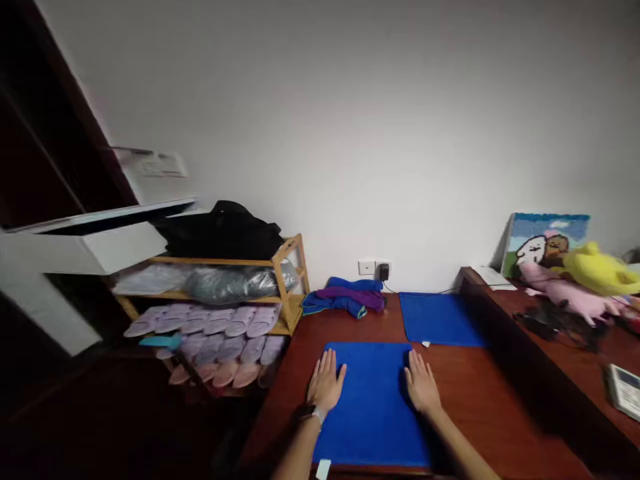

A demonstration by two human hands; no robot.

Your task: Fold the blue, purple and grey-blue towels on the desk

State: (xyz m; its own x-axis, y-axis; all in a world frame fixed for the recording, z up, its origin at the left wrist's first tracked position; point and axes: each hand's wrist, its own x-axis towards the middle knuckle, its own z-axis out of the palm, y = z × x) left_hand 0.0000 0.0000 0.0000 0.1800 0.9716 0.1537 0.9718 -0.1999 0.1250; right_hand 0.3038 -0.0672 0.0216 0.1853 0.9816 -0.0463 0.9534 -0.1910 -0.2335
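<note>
A blue cloth (373,407) lies flat on the reddish-brown wooden table (480,413) in front of me. My left hand (326,384) rests flat on its left edge, fingers stretched out, a watch on the wrist. On the cloth's right edge, my right hand (421,383) lies flat too, fingers spread. Neither hand holds anything. A second folded blue cloth (440,319) sits further back on the table. A heap of blue and purple cloths (347,297) lies near the wall.
A bamboo rack (287,287) with several lilac and pink slippers stands at the left, a black bag (225,227) on top. A raised shelf (575,333) at the right carries plush toys (585,280) and a picture. A wall socket (375,268) is behind the table.
</note>
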